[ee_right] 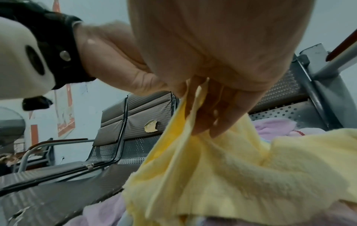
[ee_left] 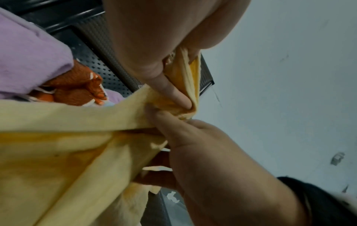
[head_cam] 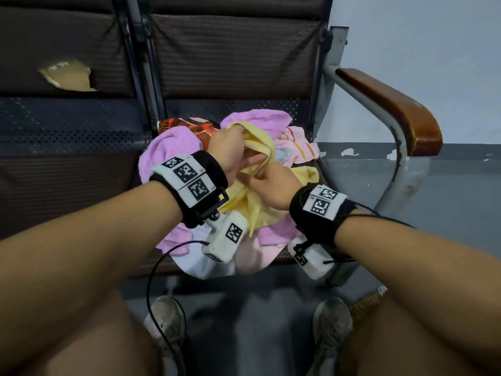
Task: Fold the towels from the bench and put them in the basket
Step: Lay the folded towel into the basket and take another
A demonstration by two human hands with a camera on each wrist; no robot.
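Both grips, left hand [head_cam: 226, 147] and right hand [head_cam: 273, 185], pinch one yellow towel [head_cam: 244, 202] edge above the desk [head_cam: 81, 169] pile, likely seeking corners for folding

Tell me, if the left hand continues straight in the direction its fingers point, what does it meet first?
Probably the pink towel lying behind the yellow towel that the left hand already holds. Beyond it comes the bench backrest. Depth is unclear, so this is a guess.
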